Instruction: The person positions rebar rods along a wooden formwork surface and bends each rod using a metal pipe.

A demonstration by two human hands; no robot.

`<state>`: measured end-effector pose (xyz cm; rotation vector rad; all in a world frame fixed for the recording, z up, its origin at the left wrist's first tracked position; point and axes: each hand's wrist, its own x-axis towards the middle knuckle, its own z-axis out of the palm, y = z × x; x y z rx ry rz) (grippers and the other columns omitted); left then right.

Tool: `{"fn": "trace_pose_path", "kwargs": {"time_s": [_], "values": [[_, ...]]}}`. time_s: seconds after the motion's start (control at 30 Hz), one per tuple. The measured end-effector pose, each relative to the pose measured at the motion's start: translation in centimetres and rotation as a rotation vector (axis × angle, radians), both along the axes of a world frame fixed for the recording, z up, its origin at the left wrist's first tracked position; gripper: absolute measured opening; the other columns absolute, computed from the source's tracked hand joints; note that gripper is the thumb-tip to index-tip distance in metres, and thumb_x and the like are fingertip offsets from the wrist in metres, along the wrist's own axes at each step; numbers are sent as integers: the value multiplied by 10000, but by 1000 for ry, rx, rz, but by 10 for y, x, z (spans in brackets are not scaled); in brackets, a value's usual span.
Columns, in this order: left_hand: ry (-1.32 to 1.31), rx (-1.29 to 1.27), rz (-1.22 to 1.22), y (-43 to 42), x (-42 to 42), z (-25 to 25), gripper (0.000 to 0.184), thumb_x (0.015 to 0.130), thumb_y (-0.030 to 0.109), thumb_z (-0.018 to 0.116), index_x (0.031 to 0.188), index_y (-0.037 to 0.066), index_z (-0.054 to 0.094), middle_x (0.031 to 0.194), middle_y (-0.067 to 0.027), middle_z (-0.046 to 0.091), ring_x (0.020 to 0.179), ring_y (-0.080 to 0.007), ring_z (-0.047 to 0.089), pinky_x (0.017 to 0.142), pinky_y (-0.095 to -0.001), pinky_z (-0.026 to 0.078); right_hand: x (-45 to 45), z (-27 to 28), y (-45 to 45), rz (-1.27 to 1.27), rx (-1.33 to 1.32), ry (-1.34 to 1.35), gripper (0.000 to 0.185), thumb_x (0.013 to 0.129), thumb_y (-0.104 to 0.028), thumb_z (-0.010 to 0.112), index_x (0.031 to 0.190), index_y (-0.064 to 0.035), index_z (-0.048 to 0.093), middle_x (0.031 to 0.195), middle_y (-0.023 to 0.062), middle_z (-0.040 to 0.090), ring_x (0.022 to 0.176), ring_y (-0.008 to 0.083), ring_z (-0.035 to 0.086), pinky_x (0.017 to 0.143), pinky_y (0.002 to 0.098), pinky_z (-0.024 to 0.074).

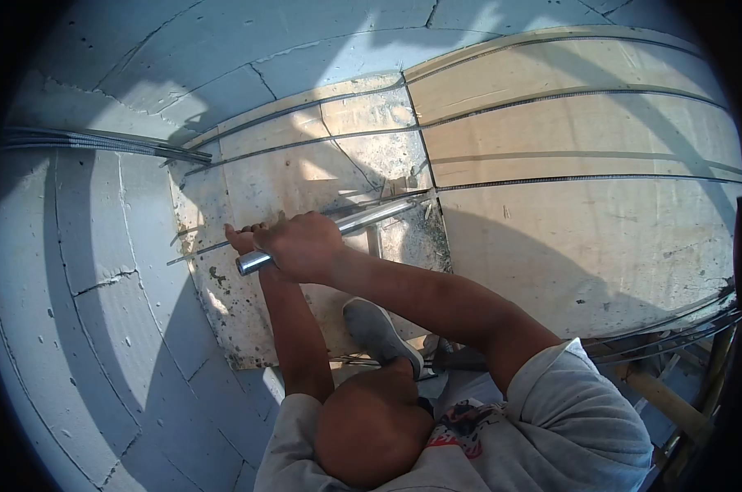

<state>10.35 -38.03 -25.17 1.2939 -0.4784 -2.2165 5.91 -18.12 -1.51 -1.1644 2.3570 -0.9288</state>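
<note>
My right hand [305,248] is closed around a shiny metal tube [379,215], whose near end sticks out below the fist. The tube slants up to the right, to the edge of the stained board. Beyond the tube is my left hand [243,238], partly hidden behind the right one. Its fingers look curled around a thin rebar [197,254], which runs into the hand from the left. Small metal or wooden pieces [399,185] sit near the tube's far end, too unclear to name. My shoe [377,332] rests on the board below the hands.
More rebars [551,97] lie lengthwise over the stained board [256,320] and the cleaner plywood sheet [535,238]. A rebar bundle [100,143] lies at the left on grey blocks [100,328]. Further bars [674,332] and a wooden pole [666,402] are at lower right.
</note>
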Motion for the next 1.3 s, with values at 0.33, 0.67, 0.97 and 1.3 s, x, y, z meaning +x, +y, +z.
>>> {"fn": "trace_pose_path", "kwargs": {"time_s": [0.33,0.67,0.97,1.3], "values": [[94,90,-172,6,-91,-7,360,1009,428,486,959,96,618,931,-91,659,886,-273,658,822,-473,546,-97,-39,-11,29,52,160,353,799,-409,722,1085,-201,706,796,103,726,779,334,717,718,431,560],[-91,-614,-580,-7,-45,-26,295,975,291,578,1103,30,629,1048,-135,687,952,-235,697,791,-374,582,-85,-14,-25,6,144,20,384,775,-449,752,1023,-159,716,808,118,715,819,336,711,763,456,554],[-539,-957,-676,-29,-33,-3,206,946,186,624,891,1,698,724,-88,701,528,-162,653,443,-287,501,-97,-15,-18,78,71,-21,246,775,-275,720,969,-126,693,775,119,692,819,345,697,788,480,546],[-963,-990,-364,-66,-13,-7,654,780,498,833,1077,-29,584,846,-136,691,562,-229,675,490,-322,544,-109,4,13,64,-126,-29,196,769,-234,720,876,-82,660,673,136,641,700,364,662,671,491,513]]}}
